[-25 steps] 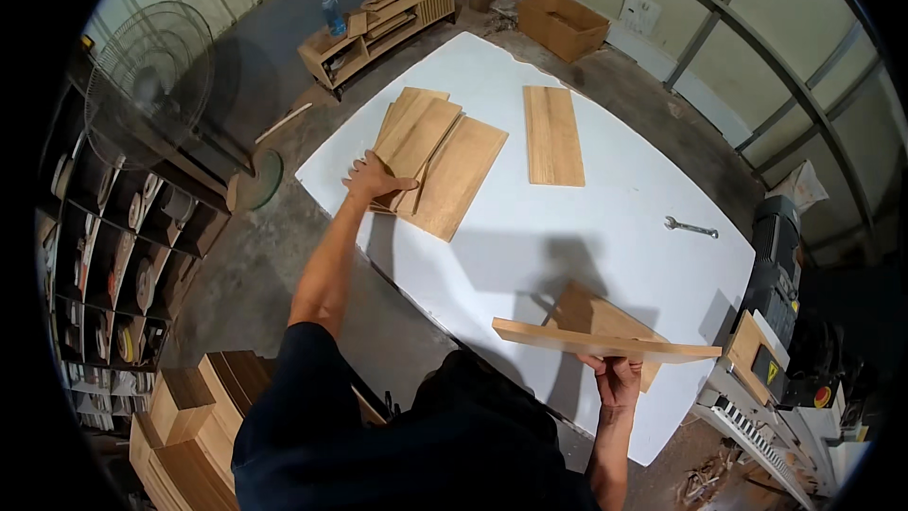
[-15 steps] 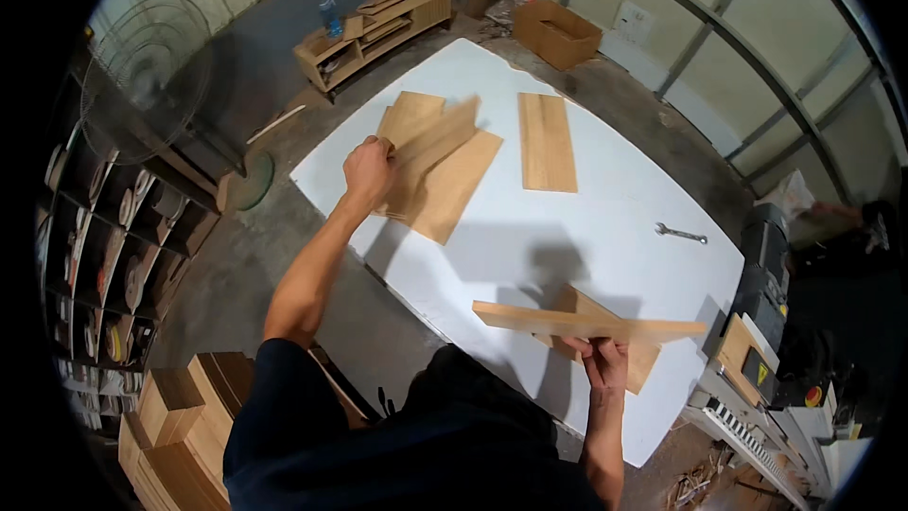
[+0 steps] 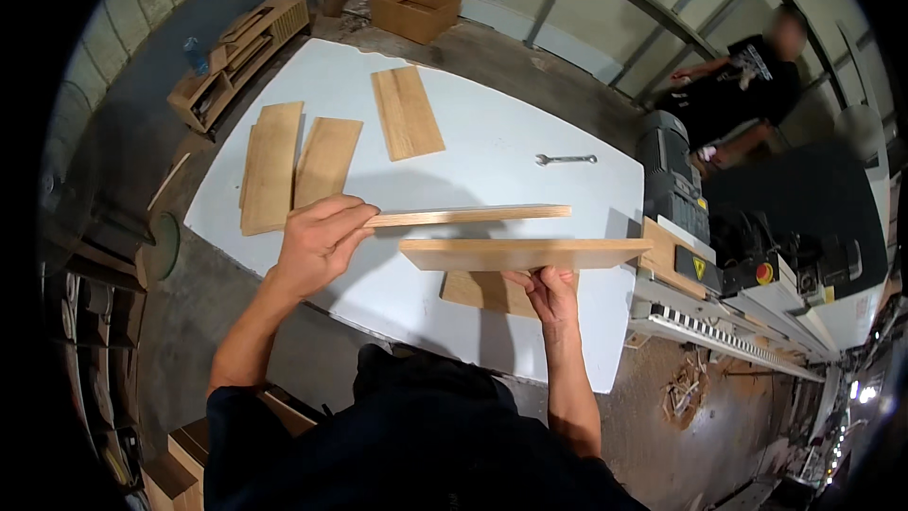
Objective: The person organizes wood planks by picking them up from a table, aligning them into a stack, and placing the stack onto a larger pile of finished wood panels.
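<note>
My left hand (image 3: 317,244) grips one end of a thin wooden board (image 3: 473,216), held edge-on above the white table (image 3: 492,147). My right hand (image 3: 549,291) holds a second, thicker wooden board (image 3: 525,253) from below, level and just in front of the first. Another board (image 3: 478,290) lies flat on the table under my right hand. On the table's left part lie two boards (image 3: 272,166) (image 3: 327,160) side by side, and one more board (image 3: 407,112) lies further back.
A metal wrench (image 3: 566,160) lies on the table's right side. A woodworking machine (image 3: 728,274) stands at the right, with a person (image 3: 747,85) behind it. A cardboard box (image 3: 414,9) and a wooden rack (image 3: 236,57) sit on the floor beyond the table.
My left hand picked a board off the left pile and brought it to the middle, beside the board in my right hand. The view has shifted left over the table.
</note>
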Action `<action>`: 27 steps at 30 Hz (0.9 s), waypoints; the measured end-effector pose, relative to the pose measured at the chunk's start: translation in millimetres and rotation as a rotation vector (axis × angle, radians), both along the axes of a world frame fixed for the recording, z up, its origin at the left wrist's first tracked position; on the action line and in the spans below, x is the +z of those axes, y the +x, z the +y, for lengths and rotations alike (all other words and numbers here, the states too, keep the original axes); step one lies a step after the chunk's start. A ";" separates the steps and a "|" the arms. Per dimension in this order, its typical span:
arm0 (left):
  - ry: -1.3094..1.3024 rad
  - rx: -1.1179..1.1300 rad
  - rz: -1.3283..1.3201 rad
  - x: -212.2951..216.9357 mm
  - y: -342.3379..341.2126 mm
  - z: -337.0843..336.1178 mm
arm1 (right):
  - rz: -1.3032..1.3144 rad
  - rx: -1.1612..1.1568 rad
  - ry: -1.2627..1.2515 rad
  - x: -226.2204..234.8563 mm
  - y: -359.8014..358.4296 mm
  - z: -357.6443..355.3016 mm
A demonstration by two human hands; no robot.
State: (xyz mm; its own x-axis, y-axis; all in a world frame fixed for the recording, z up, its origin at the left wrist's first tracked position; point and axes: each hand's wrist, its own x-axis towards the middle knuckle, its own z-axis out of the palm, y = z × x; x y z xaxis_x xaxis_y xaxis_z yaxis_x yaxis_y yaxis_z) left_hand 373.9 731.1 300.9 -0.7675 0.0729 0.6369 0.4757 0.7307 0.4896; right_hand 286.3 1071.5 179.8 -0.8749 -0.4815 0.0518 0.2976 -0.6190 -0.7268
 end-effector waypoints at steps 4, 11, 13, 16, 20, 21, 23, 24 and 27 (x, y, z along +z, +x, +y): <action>-0.011 -0.042 -0.002 8.1 3.2 8.4 | -0.001 -0.071 0.043 -0.4 1.5 7.0; -0.030 -0.050 -0.010 17.2 11.3 5.1 | 0.039 -0.047 -0.044 3.1 0.6 -1.1; -0.025 -0.044 -0.025 18.4 11.9 2.7 | 0.058 -0.030 -0.054 -2.9 -4.2 -1.9; 0.062 0.006 -0.147 8.1 2.0 -8.7 | 0.000 -0.092 -0.060 -6.2 -1.0 2.3; 0.352 0.252 -0.399 -78.6 -12.2 -97.2 | -0.018 -0.135 -0.105 -7.8 -0.2 -0.3; 0.432 0.314 -0.468 -99.2 -5.9 -127.5 | -0.046 -0.140 -0.097 5.8 2.9 -10.7; 0.619 0.422 -0.541 -124.5 5.6 -168.2 | -0.067 -0.168 -0.070 28.5 8.2 -15.2; 0.641 0.462 -0.673 -135.3 10.2 -189.1 | -0.063 -0.179 -0.053 31.7 10.1 -11.0; 0.659 0.553 -0.661 -160.0 0.4 -203.4 | -0.088 -0.210 -0.097 4.1 7.4 16.9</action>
